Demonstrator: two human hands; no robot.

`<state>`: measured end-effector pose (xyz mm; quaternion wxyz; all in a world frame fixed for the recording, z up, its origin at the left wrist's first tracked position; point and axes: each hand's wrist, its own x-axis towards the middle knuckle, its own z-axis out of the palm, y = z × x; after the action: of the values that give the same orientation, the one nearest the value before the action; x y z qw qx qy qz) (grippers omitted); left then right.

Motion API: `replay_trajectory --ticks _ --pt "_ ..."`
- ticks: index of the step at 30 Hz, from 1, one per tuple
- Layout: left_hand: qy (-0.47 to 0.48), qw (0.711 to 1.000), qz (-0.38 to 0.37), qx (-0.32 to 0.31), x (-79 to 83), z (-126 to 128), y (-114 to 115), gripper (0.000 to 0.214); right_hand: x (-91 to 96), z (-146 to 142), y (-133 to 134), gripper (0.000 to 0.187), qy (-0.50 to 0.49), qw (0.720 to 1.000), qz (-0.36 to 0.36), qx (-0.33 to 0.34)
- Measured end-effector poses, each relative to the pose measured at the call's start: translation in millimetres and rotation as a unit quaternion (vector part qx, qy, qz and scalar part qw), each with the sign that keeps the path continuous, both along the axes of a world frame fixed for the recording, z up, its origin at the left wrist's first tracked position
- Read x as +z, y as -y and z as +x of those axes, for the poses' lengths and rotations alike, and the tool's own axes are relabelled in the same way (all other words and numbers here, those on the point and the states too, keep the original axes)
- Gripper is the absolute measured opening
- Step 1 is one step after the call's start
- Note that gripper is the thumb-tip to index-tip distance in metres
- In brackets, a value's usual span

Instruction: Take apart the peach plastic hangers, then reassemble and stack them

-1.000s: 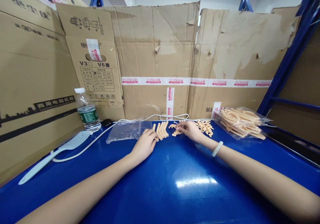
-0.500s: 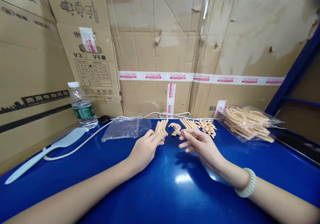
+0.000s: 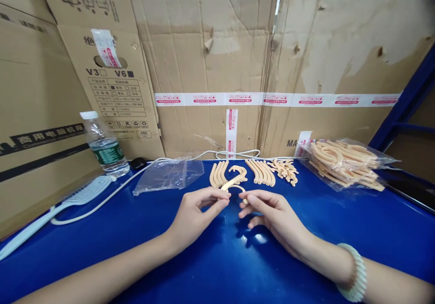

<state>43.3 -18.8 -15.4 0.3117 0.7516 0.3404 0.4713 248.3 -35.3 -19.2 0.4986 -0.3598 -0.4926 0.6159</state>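
Observation:
My left hand (image 3: 204,206) pinches a beige curved strip (image 3: 232,183) that looks like a hanger arm, its free end pointing up and right. Opposite it, my right hand (image 3: 268,209) grips a thin beige hook (image 3: 239,187) between thumb and fingertips; its lower end is partly covered by the fingers. Strip and hook are close together, and whether they touch I cannot tell. Behind my hands lie a left row of curved strips (image 3: 219,173), a small cluster of hooks (image 3: 239,171), a right row of strips (image 3: 261,172) and a heap of small curved pieces (image 3: 285,170).
Clear bags of beige pieces (image 3: 350,163) lie at the back right, near a dark flat device (image 3: 413,190). At left are an empty plastic bag (image 3: 168,176), a water bottle (image 3: 107,150), a hairbrush (image 3: 81,194) and a white cable (image 3: 136,184). Cardboard (image 3: 204,68) walls the blue table (image 3: 217,267).
My left hand has come away from the left row with a curved strip and moved nearer to me. My right hand, also lower, now shows the hook. The camera view has shifted slightly.

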Motion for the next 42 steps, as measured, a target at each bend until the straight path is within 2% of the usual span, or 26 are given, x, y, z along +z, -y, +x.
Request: replay_trajectory --ticks 2,4,7,9,11,14,18,21,25,27,32,38,42 --pt "0.051 0.995 -0.083 0.0 1.1 0.4 0.7 0.01 -0.4 0.3 -1.1 0.036 0.009 1.0 0.0 -0.009" --pt "0.089 0.987 -0.133 -0.004 1.3 0.6 0.0 0.013 -1.2 0.9 -2.2 0.036 0.01 1.0 -0.011 -0.022" --pt "0.144 0.969 -0.202 0.006 0.7 1.2 -2.5 0.04 -2.2 1.5 -3.5 0.042 -0.01 0.999 -0.031 -0.044" --pt "0.193 0.948 -0.255 0.014 0.0 2.0 -3.2 0.063 -2.1 1.6 -4.2 0.049 -0.027 0.997 -0.04 -0.056" --pt "0.249 0.915 -0.318 0.003 -0.6 3.6 -1.8 0.075 -1.4 1.8 -5.0 0.057 -0.039 0.996 -0.047 -0.059" --pt "0.297 0.873 -0.384 -0.047 -1.1 6.6 3.6 0.068 -1.2 2.5 -6.1 0.059 -0.045 0.997 -0.052 -0.041" --pt "0.296 0.878 -0.363 -0.097 -1.0 9.4 9.6 0.038 -2.9 2.9 -5.4 0.034 -0.036 0.998 -0.046 0.007" --pt "0.276 0.898 -0.325 -0.111 -3.7 9.2 9.8 0.03 -3.7 2.3 -4.0 0.028 -0.031 0.998 -0.045 0.038" --pt "0.177 0.953 -0.242 -0.05 -8.6 7.7 7.6 0.024 -4.0 2.0 -4.3 0.027 -0.021 0.997 -0.046 0.05" --pt "0.14 0.966 -0.217 -0.028 -9.3 7.4 7.1 0.021 -4.4 2.2 -5.0 0.026 -0.016 0.997 -0.045 0.063" --pt "0.092 0.974 -0.203 -0.049 -8.6 8.0 8.1 0.015 -4.5 2.0 -5.2 0.023 -0.012 0.996 -0.033 0.087" --pt "0.11 0.968 -0.209 -0.08 -10.5 9.0 9.9 0.011 -3.5 3.6 -6.6 0.023 -0.004 0.994 -0.044 0.102" --pt "0.09 0.975 -0.187 -0.08 -6.9 8.5 12.5 0.005 -2.2 5.6 -8.4 0.024 0.002 0.992 -0.058 0.116"
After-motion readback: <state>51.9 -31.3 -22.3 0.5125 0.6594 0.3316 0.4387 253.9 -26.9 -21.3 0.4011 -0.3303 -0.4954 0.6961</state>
